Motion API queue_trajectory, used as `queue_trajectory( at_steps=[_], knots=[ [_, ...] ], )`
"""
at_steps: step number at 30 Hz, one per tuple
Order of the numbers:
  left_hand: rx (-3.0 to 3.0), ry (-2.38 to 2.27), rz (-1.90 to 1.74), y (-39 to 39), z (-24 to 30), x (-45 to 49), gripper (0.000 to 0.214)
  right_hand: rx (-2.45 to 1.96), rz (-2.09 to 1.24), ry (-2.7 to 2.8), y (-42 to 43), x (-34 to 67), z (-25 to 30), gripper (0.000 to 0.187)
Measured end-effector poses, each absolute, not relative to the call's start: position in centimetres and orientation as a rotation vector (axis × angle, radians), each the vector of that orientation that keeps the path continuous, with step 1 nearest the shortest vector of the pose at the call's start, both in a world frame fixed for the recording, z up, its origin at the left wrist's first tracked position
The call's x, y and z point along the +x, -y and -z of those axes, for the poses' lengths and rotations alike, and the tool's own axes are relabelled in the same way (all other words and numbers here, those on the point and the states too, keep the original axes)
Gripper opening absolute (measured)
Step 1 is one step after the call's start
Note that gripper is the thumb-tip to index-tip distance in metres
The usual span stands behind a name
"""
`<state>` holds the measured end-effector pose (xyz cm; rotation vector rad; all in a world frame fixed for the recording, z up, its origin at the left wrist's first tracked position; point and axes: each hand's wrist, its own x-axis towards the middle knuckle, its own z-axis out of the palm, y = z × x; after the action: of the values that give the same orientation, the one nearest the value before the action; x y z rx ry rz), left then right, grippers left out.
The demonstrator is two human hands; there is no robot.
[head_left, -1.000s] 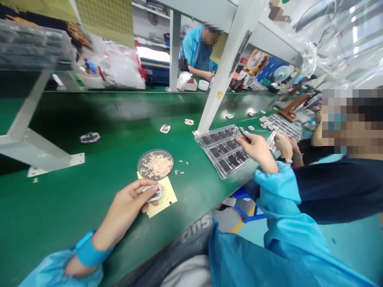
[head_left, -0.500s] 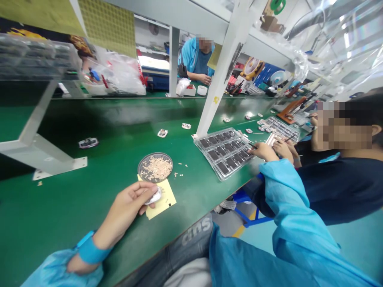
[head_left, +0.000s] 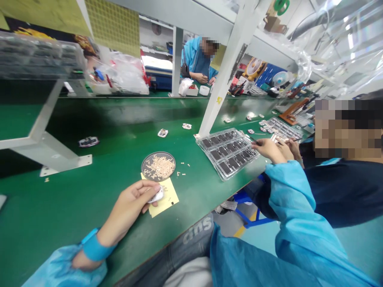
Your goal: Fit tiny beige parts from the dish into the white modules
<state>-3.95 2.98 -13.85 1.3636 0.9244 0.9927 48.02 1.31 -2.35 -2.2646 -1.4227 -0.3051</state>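
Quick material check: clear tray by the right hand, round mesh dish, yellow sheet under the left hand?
The clear tray looks like thin thermoformed plastic: glossy, moulded pockets, dark parts showing through. The round mesh dish looks like dark metal, matte, though plastic can't be ruled out. The yellow sheet looks like matte paper: flat, no shine.

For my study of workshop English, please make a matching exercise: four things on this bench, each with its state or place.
Things:
1. left hand
2. right hand
3. round mesh dish
4. yellow paper

States:
A. holding tweezers near the clear tray
B. full of pale pieces
C. under the white part
D. holding the white part

Pairs: 1-D, 2-A, 3-B, 4-C
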Motion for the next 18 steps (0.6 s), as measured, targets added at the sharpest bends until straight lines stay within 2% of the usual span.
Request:
queue_trajectory(
  at_steps=[2, 5, 9, 14, 18],
  knots=[
    [1.361, -0.917, -0.995, -2.9, 13.8, -3.8, 0.047, -2.043, 0.256, 1.517, -1.0, 45.1, 2.1, 0.039],
    [1.353, -0.884, -1.006, -3.0, 13.9, -3.7, 0.045, -1.431, -0.002, 1.601, -1.6, 39.1, 2.5, 0.041],
    [1.337, -0.863, -1.062, -3.4, 14.0, -3.7, 0.040, -1.043, -0.306, 1.716, -3.5, 30.1, 3.2, 0.042],
    [1.284, -0.866, -1.135, -3.7, 13.9, -4.0, 0.040, -0.901, -0.479, 1.959, -4.9, 21.0, 3.2, 0.025],
    [1.225, -0.897, -1.188, -4.0, 14.0, -4.3, 0.042, -0.855, -0.585, 1.920, -5.5, 16.8, 4.7, 0.031]
  ],
)
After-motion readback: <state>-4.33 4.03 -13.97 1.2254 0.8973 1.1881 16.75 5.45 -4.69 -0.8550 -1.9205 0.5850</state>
